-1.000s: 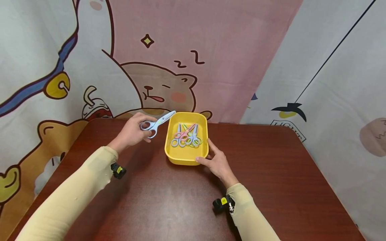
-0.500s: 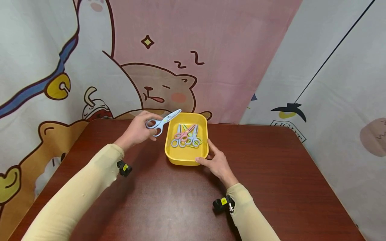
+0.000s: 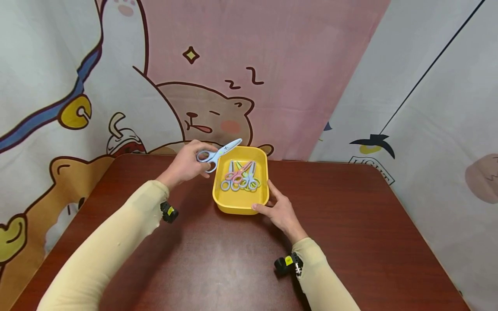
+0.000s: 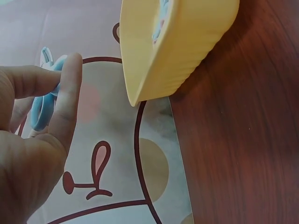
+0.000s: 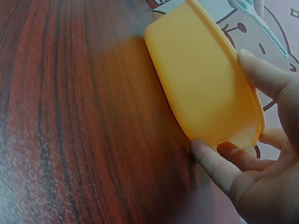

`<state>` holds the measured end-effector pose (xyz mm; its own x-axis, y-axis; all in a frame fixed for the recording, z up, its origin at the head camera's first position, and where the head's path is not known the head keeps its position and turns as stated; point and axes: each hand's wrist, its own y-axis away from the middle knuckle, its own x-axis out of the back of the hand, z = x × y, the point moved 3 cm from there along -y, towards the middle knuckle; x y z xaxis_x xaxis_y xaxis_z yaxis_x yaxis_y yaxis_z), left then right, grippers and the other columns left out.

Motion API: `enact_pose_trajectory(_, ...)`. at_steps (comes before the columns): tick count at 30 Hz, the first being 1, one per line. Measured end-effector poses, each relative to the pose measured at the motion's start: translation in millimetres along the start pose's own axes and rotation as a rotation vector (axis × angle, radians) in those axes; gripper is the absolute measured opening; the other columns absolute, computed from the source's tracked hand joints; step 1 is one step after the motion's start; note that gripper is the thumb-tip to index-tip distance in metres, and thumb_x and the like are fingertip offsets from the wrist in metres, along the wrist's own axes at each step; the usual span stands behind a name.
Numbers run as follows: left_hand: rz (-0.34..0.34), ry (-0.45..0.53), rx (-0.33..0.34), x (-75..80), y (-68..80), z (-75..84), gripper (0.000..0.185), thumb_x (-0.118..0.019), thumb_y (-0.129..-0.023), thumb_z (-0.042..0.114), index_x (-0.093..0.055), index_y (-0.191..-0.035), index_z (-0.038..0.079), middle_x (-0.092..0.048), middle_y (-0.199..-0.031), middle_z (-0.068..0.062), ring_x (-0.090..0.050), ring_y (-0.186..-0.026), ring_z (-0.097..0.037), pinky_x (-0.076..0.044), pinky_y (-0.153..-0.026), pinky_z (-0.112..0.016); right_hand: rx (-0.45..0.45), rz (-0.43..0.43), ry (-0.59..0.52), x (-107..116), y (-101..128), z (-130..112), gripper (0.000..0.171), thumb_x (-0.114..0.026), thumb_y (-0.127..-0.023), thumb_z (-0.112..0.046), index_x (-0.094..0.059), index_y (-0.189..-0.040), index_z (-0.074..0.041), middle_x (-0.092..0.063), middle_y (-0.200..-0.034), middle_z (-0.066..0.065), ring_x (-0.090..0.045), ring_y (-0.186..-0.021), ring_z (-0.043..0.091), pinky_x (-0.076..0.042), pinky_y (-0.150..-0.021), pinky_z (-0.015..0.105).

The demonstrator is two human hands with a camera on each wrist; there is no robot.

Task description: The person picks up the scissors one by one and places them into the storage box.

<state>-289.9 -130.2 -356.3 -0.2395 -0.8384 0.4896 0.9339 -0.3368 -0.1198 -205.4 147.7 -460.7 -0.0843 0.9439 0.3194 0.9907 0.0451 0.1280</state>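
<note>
My left hand point(image 3: 186, 162) pinches light-blue scissors point(image 3: 229, 147) by the handle loops, blades pointing up and right across the back-left rim of a yellow plastic bin point(image 3: 233, 206). In the left wrist view, thumb and finger meet at the blue handle point(image 4: 43, 112). My right hand point(image 3: 282, 215) holds the bin at its front-right corner, thumb on the rim and fingers against the side wall. Inside the bin lie pink scissors point(image 3: 246, 166), blue scissors point(image 3: 252, 168) and partly covered green scissors point(image 3: 238, 164), overlapping in a small heap.
The bin stands near the back edge of a dark reddish-brown table point(image 3: 218, 263). Behind the table hangs a curtain point(image 3: 295, 86) printed with cartoon animals. Each wrist carries a small black camera, such as the left one point(image 3: 169, 212).
My left hand has moved right with the blue scissors, from beside the bin to over its back-left rim. The right hand and the bin stay in place.
</note>
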Motion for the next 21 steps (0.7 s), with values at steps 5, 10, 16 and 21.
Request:
enact_pose_trajectory(5, 0.005, 0.002, -0.005, -3.5, -4.0, 1.0, 0.047, -0.064, -0.085, -0.013, -0.068, -0.130, 0.001, -0.047, -0.123, -0.023, -0.064, -0.090, -0.034, -0.064, -0.065, -0.042, -0.002, 0.003, 0.005, 0.1, 0.1, -0.1, 0.101, -0.087, -0.085, -0.019, -0.026, -0.165, -0.024, -0.049, -0.156, 0.014, -0.069, -0.115, 0.027, -0.056, -0.078, 0.024)
enact_pose_trajectory(10, 0.008, 0.008, 0.008, -6.7, -7.7, 0.0, 0.047, -0.064, -0.086, -0.013, -0.067, -0.131, 0.001, -0.047, -0.124, -0.024, -0.064, -0.090, -0.033, -0.063, -0.063, -0.038, -0.001, 0.007, 0.013, 0.5, 0.0, -0.6, 0.101, -0.087, -0.085, -0.019, -0.026, -0.165, -0.024, -0.050, -0.155, 0.014, -0.069, -0.114, 0.027, -0.055, -0.077, 0.024)
enact_pose_trajectory(16, 0.001, 0.020, 0.040, -10.5, -11.8, 2.8, 0.045, -0.066, -0.088, -0.012, -0.067, -0.131, 0.003, -0.048, -0.125, -0.022, -0.063, -0.100, -0.035, -0.063, -0.065, -0.039, 0.010, 0.007, 0.007, 0.6, 0.3, -1.0, 0.101, -0.087, -0.085, -0.018, -0.026, -0.165, -0.023, -0.051, -0.154, 0.015, -0.070, -0.110, 0.026, -0.054, -0.075, 0.024)
enact_pose_trajectory(21, -0.003, 0.013, 0.065, -13.6, -15.5, 1.8, 0.045, -0.066, -0.089, -0.010, -0.066, -0.132, 0.004, -0.049, -0.130, -0.023, -0.059, -0.108, -0.035, -0.063, -0.064, -0.036, 0.010, 0.001, -0.009, -0.1, 0.2, -0.4, 0.101, -0.086, -0.085, -0.017, -0.026, -0.165, -0.023, -0.051, -0.154, 0.015, -0.070, -0.111, 0.026, -0.054, -0.075, 0.023)
